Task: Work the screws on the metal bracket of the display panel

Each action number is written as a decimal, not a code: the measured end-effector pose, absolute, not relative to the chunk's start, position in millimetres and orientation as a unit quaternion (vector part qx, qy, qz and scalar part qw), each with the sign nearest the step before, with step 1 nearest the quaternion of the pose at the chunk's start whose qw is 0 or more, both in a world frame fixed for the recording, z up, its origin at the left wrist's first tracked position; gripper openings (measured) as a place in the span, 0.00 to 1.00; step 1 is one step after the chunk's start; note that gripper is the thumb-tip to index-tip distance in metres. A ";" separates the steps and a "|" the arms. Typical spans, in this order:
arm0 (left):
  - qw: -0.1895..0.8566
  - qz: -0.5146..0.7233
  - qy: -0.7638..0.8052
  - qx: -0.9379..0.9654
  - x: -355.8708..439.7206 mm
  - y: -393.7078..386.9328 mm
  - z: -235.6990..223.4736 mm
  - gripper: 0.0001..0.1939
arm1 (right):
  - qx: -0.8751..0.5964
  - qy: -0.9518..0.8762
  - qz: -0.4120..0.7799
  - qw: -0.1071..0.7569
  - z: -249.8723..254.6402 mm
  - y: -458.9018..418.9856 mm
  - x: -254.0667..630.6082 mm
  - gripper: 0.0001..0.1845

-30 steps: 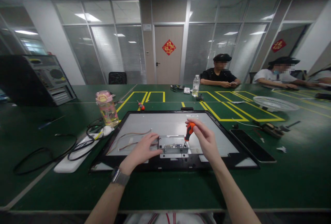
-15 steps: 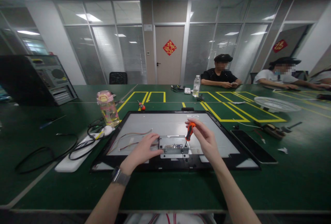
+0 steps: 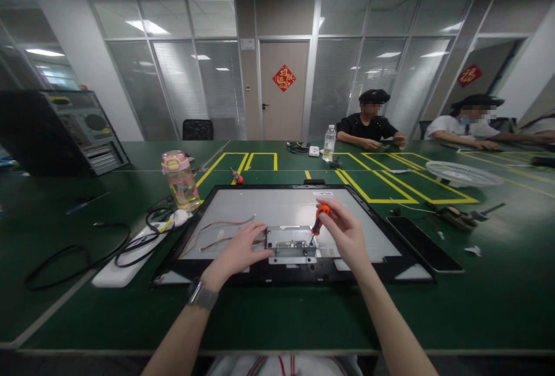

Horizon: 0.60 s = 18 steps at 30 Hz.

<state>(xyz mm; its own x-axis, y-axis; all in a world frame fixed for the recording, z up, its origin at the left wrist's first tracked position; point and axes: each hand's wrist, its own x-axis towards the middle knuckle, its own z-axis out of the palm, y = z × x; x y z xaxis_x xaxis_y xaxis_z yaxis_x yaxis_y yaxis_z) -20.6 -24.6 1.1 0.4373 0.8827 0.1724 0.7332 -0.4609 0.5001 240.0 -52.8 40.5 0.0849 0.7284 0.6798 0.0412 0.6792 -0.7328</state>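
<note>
While the large black-framed flat panel [image 3: 381, 231] lies face down near the front edge of the green bench [image 3: 498, 301], the right hand [image 3: 344, 234] pinches the small orange-handled screwdriver [image 3: 318, 220] between thumb and fingertips, tip planted at the right end of the silver metal bracket [image 3: 290, 244] on the panel's back. The left hand [image 3: 240, 251] is spread flat, fingers loosely open, pressing on the panel just beside the bracket's left end and gripping nothing. Thin coloured wires [image 3: 217, 234] run under that hand. Here's the risk: the driver leans, so its tip could cam out and gouge the panel back, or skid into the wires. A loosened screw might roll off toward the bench. Over by the left corner, a pink-lidded clear bottle [image 3: 179, 180] stands next to coiled black cables [image 3: 130, 246], close enough for an elbow to knock it.
</note>
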 end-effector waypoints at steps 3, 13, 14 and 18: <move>0.183 0.206 0.488 0.828 -20.7 -25.2 2.1 0.31 | -0.324 -0.615 0.224 0.683 41.5 -52.3 241.4 0.09; 0.180 0.202 0.488 0.830 -21.1 -24.4 1.8 0.32 | -0.334 -0.641 0.236 0.650 39.8 -51.3 241.2 0.14; 0.179 0.204 0.488 0.830 -21.2 -24.3 1.6 0.32 | -0.340 -0.645 0.220 0.649 40.3 -50.4 241.6 0.13; 0.179 0.208 0.487 0.829 -21.4 -24.0 0.1 0.32 | -0.373 -0.656 0.150 0.639 47.3 -48.8 243.0 0.11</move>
<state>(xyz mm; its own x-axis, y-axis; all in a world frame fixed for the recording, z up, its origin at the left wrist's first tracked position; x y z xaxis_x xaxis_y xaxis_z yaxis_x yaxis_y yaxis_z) -21.4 -24.0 0.1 0.4395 0.8818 0.1711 0.7328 -0.4621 0.4995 243.0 -48.8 47.3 0.0946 0.6806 0.7265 0.2968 0.6773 -0.6732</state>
